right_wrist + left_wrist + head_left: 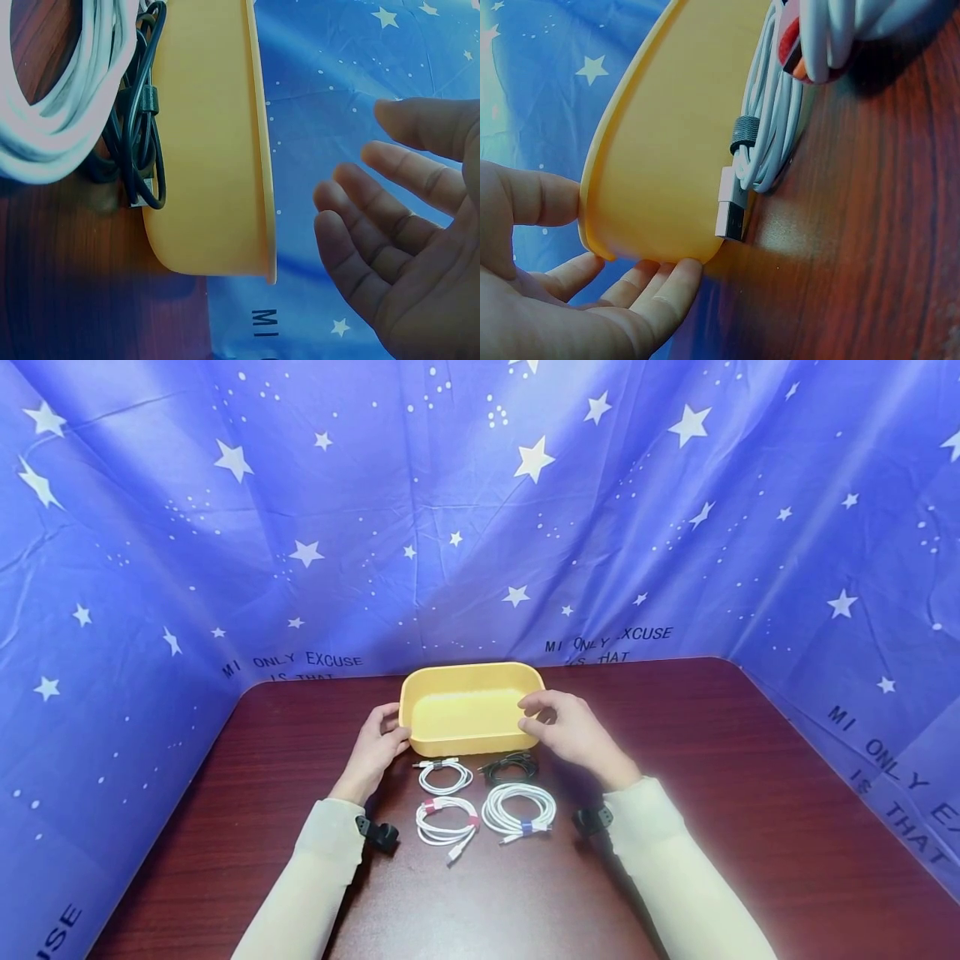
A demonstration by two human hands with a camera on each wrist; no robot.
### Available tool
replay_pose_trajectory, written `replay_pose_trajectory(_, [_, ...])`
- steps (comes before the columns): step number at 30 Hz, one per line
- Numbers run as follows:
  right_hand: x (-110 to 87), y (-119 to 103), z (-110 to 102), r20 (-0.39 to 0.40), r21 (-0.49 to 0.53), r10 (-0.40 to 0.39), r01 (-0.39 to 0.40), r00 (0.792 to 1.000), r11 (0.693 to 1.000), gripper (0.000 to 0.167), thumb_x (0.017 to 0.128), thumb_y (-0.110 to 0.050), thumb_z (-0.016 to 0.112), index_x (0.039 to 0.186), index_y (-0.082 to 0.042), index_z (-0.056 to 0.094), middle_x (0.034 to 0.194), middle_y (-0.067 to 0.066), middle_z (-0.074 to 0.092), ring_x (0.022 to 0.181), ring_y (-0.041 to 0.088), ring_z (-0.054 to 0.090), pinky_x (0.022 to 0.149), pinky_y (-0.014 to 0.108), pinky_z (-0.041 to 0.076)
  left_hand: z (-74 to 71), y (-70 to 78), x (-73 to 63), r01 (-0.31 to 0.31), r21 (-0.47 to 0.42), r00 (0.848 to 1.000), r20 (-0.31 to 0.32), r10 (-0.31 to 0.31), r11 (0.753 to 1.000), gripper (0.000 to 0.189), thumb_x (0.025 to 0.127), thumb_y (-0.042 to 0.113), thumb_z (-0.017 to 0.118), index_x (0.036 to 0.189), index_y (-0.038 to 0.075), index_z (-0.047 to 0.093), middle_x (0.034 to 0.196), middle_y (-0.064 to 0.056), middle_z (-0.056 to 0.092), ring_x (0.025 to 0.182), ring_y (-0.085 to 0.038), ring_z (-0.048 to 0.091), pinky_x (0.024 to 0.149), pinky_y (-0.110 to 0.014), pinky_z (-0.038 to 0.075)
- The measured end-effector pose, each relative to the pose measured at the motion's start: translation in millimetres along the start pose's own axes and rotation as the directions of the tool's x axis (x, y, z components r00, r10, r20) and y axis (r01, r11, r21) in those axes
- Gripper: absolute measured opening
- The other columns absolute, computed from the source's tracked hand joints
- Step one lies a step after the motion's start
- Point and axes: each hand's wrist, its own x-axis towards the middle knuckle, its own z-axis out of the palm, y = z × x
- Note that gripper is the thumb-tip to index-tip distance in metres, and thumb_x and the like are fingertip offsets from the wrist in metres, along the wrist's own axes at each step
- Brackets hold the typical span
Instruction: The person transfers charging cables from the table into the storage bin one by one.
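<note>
A blue cloth (450, 485) with white stars and dots hangs at the back and on both sides of the picture. Some black words are printed on it. Below it is a shiny red-brown table (660, 735).

A yellow tray (457, 717) sits near the middle of the picture, at the far part of the table. The left hand (371, 752) touches the tray's left end, with its thumb on the rim and fingertips on the side. The right hand (573, 731) is by the tray's right end. Its fingers are loose and spread, and the right wrist view shows a gap between them and the tray. The two hands are well apart.

Four looped cables lie just below the tray in the picture. The small white cable (776, 135) with a dark strap is at the upper left. The black cable (132, 127) is at the upper right. At the lower left is the white cable with red straps (444, 838), and at the lower right is the big white cable (490, 810) with a blue strap.

Both arms have pale sleeves (667, 852).
</note>
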Motion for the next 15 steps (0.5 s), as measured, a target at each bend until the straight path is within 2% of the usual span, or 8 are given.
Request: replay_pose_trajectory(15, [-1.9, -3.1, 5.7, 0.067, -0.068, -0.059, 0.064, 0.996, 0.996, 0.030, 0.084, -0.019, 0.070, 0.110, -0.005, 0.068, 0.094, 0.003, 0.068, 0.077, 0.015, 0.061, 0.069, 0.031, 0.052, -1.2, -0.1, 0.4, -0.002, 0.002, 1.000, 0.010, 0.002, 1.000, 0.051, 0.092, -0.004, 0.049, 0.141, -0.001, 0.033, 0.126, -0.028, 0.047, 0.114, -0.035, 0.052, 0.099, -0.043, 0.045])
